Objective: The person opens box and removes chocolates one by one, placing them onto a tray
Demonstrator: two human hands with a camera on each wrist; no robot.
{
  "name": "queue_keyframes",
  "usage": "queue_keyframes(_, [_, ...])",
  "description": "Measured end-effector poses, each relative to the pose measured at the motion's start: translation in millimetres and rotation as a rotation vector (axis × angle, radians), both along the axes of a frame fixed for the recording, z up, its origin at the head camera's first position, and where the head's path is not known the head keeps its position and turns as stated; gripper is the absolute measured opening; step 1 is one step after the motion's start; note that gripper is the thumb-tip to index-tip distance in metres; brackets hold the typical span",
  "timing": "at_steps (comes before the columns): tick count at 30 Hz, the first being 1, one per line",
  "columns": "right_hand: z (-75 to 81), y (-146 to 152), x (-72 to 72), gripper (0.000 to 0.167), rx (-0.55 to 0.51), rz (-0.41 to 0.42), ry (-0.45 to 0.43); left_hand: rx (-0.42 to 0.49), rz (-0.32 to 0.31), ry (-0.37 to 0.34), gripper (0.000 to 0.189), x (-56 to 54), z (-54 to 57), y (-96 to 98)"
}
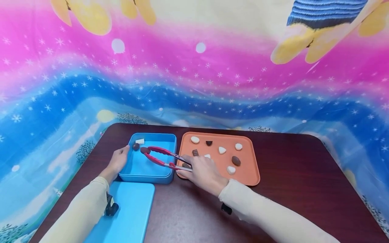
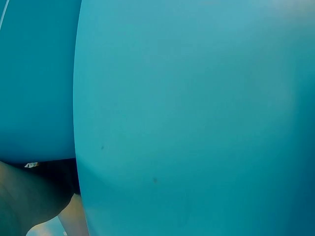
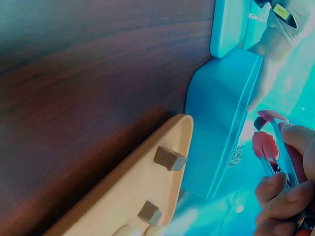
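In the head view, my right hand (image 1: 206,172) grips red-tipped tongs (image 1: 159,162). A dark brown chocolate-like piece (image 1: 145,150) sits between their tips, above the open blue box (image 1: 170,179). My left hand (image 1: 117,162) holds the box's left rim; some of its fingers are hidden. Inside the box lie a white block (image 1: 140,141) and a round dark brown piece (image 1: 135,146). To the right, an orange tray (image 1: 250,175) bears several white and brown pieces, among them a brown oval (image 1: 236,161). The right wrist view shows the tongs (image 3: 268,147) from the side.
A flat blue lid (image 1: 130,209) lies in front of the box, under the left forearm. Everything rests on a dark wooden table (image 1: 291,179). Behind it hangs a printed cloth (image 1: 194,84) with snowflakes. The tray stands close beside the box's right wall.
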State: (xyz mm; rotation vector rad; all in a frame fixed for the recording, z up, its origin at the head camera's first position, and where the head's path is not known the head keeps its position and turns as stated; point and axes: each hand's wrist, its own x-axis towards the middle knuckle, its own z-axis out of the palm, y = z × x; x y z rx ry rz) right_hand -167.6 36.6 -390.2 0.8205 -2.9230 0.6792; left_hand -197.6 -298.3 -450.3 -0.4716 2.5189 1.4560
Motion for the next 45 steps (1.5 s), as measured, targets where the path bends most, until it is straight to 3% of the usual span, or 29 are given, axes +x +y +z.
queue_keyframes(4, [-1.5, 10.5, 4.5, 0.033, -0.008, -0.019, -0.016, 0.006, -0.005, -0.011, 0.077, 1.8, 0.7, 0.0])
queue_keyframes(9, [-0.7, 24.2, 10.6, 0.054, -0.020, -0.070, -0.048, 0.008, -0.008, -0.012, 0.078, 3.5, 0.1, -1.1])
queue_keyframes(17, [-1.9, 48.5, 20.1, 0.054, -0.052, -0.103, 0.002, 0.015, -0.006, -0.017, 0.078, 5.1, -4.1, -1.8])
queue_keyframes(24, [-2.8, 73.5, 23.0, 0.056, -0.078, -0.147, -0.013, 0.019, -0.012, -0.015, 0.077, 3.5, -2.7, 0.7])
queue_keyframes(45, [-8.7, 146.7, 37.5, 0.054, 0.064, -0.241, 0.011, -0.002, -0.003, -0.008, 0.078, 0.6, 0.5, 0.2])
